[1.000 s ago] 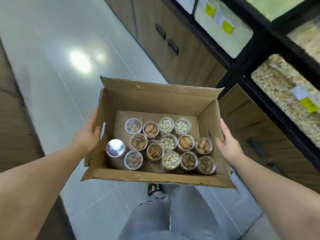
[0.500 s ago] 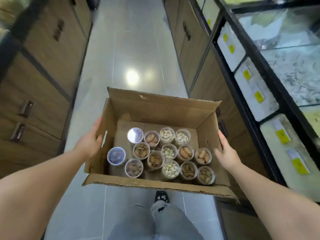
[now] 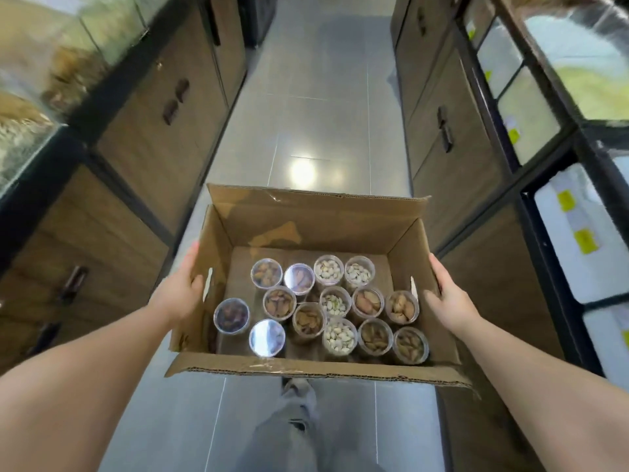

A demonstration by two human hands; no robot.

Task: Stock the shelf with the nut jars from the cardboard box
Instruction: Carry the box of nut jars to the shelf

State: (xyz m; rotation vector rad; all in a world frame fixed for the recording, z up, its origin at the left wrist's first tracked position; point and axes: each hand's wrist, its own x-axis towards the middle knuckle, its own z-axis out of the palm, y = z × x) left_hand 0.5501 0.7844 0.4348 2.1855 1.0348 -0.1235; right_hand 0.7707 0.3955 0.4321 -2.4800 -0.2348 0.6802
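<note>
An open cardboard box [image 3: 326, 229] is carried at waist height in the aisle. Several clear nut jars [image 3: 335, 303] stand upright in it, holding pistachios, almonds and darker nuts; two lids glare white. My left hand [image 3: 182, 289] grips the box's left wall, fingers along the outside and thumb over the edge by the handle slot. My right hand [image 3: 447, 298] holds the right wall the same way. The box's underside is hidden.
Wooden cabinets with dark handles [image 3: 172, 110] line the left side. More cabinets [image 3: 446, 131] and black-framed glass bins with yellow tags [image 3: 566, 201] line the right. Grey tiled floor [image 3: 316, 97] runs ahead between them. My leg and shoe [image 3: 296, 420] show below the box.
The view has swung from the right-hand shelving to straight down the aisle. The box stays held in both hands, and the jars have shifted slightly inside it.
</note>
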